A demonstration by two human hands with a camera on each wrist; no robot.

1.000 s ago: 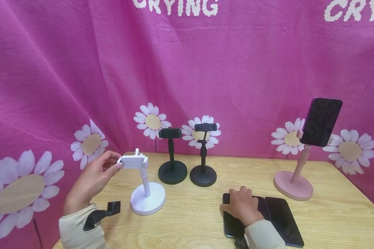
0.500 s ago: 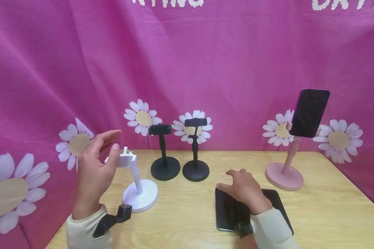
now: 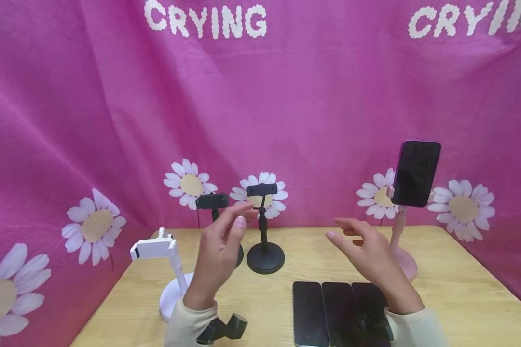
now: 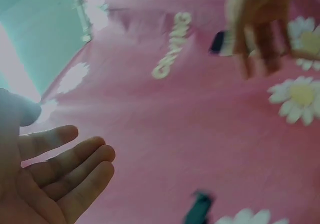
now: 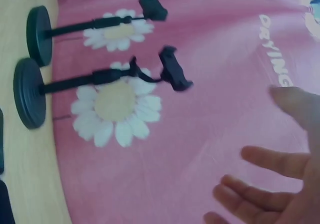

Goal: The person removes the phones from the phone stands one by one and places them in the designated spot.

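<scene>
While both of your hands hang in the air above the wooden table point(image 3: 460, 289), neither one holds anything. Your left hand point(image 3: 219, 250) is raised with its fingers spread and loosely straight, just in front of the two black phone stands; the left wrist view shows the same relaxed, empty palm point(image 4: 50, 174). Your right hand point(image 3: 369, 253) floats with fingers extended and slightly parted above the phones, touching none of them, and the right wrist view confirms the fingers are apart point(image 5: 270, 184).

Three dark phones point(image 3: 340, 313) lie flat, side by side with edges touching, at the near edge of the table below your right hand. The white stand point(image 3: 160, 262) sits to the left of your left hand, its clamp empty. The left black stand point(image 3: 212, 201) is partly hidden behind your left hand, and the right black stand point(image 3: 264, 231) is just beside it; both clamps hold nothing. The pink stand point(image 3: 401, 231) at the far right is the only one filled: a dark phone point(image 3: 416, 173) sits upright in its clamp. Behind everything hangs a magenta daisy cloth point(image 3: 286, 106).
</scene>
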